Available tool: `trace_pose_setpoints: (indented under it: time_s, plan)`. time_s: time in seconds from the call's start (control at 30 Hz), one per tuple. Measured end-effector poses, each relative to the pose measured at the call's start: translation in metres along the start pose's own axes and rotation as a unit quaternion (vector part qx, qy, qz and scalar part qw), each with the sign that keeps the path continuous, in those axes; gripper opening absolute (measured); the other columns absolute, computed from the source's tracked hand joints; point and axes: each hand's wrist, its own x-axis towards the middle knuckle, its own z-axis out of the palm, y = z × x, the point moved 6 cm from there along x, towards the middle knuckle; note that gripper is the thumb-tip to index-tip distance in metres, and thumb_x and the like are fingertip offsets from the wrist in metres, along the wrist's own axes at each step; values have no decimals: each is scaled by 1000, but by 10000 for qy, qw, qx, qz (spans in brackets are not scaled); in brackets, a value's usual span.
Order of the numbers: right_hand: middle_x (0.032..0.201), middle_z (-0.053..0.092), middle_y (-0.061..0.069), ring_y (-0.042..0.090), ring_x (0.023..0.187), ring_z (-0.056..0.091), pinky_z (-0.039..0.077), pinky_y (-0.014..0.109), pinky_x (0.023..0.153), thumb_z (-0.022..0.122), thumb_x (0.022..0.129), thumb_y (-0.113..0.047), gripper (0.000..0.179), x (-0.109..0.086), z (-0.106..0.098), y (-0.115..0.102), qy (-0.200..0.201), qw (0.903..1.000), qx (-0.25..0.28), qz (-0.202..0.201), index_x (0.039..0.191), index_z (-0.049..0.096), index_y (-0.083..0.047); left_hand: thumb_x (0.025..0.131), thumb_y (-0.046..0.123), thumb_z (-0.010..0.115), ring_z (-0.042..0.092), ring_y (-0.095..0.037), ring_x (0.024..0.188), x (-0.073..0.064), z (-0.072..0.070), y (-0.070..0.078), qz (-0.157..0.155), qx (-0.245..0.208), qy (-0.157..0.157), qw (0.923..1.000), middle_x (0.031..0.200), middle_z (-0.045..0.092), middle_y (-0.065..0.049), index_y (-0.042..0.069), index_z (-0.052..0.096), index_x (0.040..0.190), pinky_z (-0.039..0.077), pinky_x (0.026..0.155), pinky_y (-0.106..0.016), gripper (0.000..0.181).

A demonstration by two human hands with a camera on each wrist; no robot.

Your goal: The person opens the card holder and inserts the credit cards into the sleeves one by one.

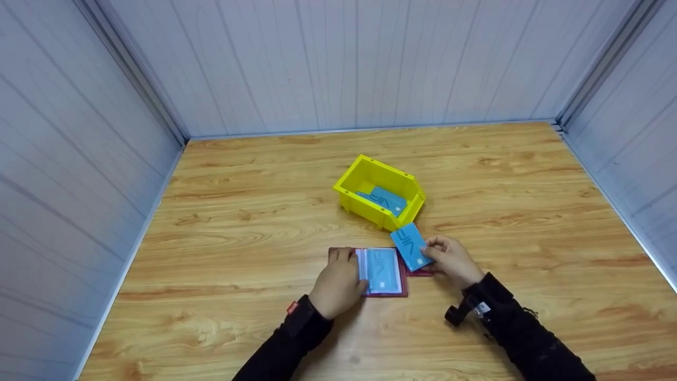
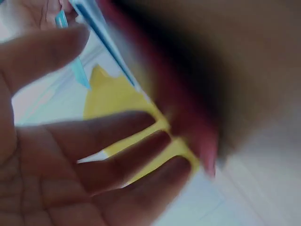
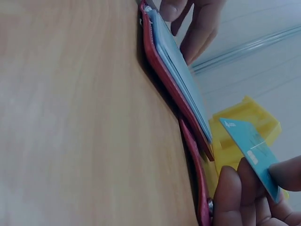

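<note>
A dark red card holder [image 1: 404,290] lies spread on the table, a blue card [image 1: 382,267] showing in its clear sleeve. My left hand [image 1: 338,283] rests on its left side, the thumb by the sleeves; in the left wrist view the extended fingers touch the holder's red edge [image 2: 200,134]. Between thumb and fingers, my right hand [image 1: 452,259] pinches another blue card [image 1: 410,246], tilted above the holder's right flap. The right wrist view shows this card [image 3: 251,146] nearly edge-on, apart from the stacked sleeves [image 3: 181,70].
Just beyond the holder stands a yellow bin [image 1: 365,211] with more blue cards [image 1: 389,200] inside. Pale panel walls [image 1: 338,63] enclose the wooden table [image 1: 238,211] at the back and both sides.
</note>
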Motion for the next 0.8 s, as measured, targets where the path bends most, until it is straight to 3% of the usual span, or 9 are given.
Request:
trace_pose_setpoints:
  time_s: [0.3,0.43,0.6,0.8]
  plan:
    - [80,59,-3,6,73,60,55,23,66,54,94,-4,9,-3,-1,0,30,9998,152,-117,102,52,0,92,34,67,53,-34,124,12,8,32,138,-6,-180,9997,134,56,-25,-9,53,133,45,106,-39,61]
    - [80,59,-3,6,74,60,55,23,66,55,94,-5,10,-5,1,-2,78,9998,30,-154,102,53,1,91,35,67,55,-33,121,15,12,37,150,174,-259,9994,129,59,-25,-10,54,132,45,106,-39,62]
    - [80,58,-3,6,73,59,54,22,65,55,94,-5,12,-5,1,-3,147,9998,-99,-107,104,53,2,90,37,68,57,-33,113,16,14,44,396,658,-54,9970,122,62,-25,-13,56,128,47,101,-38,64]
    - [80,60,-3,5,73,60,54,22,66,55,94,-5,13,-5,0,-3,165,9997,-91,-167,104,55,3,86,47,71,59,-31,107,17,17,48,383,992,42,9943,118,64,-23,-12,59,125,53,93,-36,72]
